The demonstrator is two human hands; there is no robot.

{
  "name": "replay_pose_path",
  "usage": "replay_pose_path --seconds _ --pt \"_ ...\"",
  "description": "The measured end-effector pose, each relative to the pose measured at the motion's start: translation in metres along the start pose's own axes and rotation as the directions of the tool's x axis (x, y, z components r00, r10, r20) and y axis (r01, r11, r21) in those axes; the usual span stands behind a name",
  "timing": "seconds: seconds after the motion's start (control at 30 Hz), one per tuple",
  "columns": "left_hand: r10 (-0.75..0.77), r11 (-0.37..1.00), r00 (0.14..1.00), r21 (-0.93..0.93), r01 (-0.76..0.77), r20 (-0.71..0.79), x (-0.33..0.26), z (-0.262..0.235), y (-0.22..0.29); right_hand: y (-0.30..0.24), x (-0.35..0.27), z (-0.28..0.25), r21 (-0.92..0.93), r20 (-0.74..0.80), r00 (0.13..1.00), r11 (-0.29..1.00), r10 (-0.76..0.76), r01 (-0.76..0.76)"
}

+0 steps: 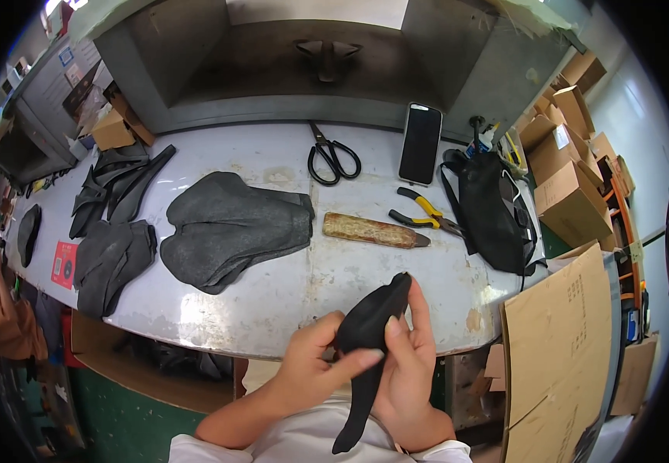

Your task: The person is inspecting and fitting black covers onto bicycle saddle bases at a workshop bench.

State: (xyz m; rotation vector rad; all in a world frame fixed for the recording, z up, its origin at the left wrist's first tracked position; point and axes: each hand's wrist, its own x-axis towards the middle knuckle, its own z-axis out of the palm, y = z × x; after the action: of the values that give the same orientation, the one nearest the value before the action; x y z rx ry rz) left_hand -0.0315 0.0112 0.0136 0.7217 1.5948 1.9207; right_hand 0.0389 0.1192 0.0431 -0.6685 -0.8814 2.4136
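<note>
Above the table's near edge, both my hands grip a black curved piece (365,324), shaped like a bicycle saddle seen edge-on, its narrow end pointing down towards me. My left hand (311,363) pinches its left side, the thumb lying across the middle. My right hand (407,351) holds the right side, with the index finger up at the top tip and the thumb pressed on the surface. Beyond them lies a stack of dark grey saddle-shaped covers (234,224). A worn wooden-handled tool (369,231) rests to the right of the stack.
Black scissors (333,158), a phone (421,143), yellow-black pliers (427,214) and a black pouch (492,208) lie on the table (280,301). More grey pieces (116,258) sit left by a red card (64,262). A grey metal booth (323,69) stands behind; cardboard boxes (573,193) are piled right.
</note>
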Motion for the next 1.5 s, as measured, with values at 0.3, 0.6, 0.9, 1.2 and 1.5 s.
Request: replay_pose_path --seconds 0.3,0.6,0.9,1.2,1.5 --pt "-0.033 0.999 0.995 0.001 0.034 0.093 0.001 -0.009 -0.002 0.001 0.0 -0.003 0.084 -0.022 0.997 0.993 0.08 -0.078" --pt "-0.123 0.94 0.965 -0.339 0.038 -0.231 -0.01 -0.009 -0.014 -0.031 0.012 -0.032 0.391 0.549 0.834 0.864 0.06 -0.319" --pt "-0.301 0.694 0.842 -0.502 0.515 0.447 -0.033 -0.012 -0.038 -0.011 0.04 -0.034 0.416 0.674 0.733 0.772 0.092 -0.48" --pt "-0.02 0.899 0.973 -0.43 -0.084 -0.231 -0.013 -0.025 -0.017 0.048 -0.042 -0.042 -0.542 0.425 0.891 0.834 0.162 0.106" --pt "-0.283 0.129 0.932 -0.954 0.27 0.226 -0.034 -0.034 -0.053 0.015 -0.022 -0.015 -0.56 0.786 0.578 0.652 0.221 0.512"
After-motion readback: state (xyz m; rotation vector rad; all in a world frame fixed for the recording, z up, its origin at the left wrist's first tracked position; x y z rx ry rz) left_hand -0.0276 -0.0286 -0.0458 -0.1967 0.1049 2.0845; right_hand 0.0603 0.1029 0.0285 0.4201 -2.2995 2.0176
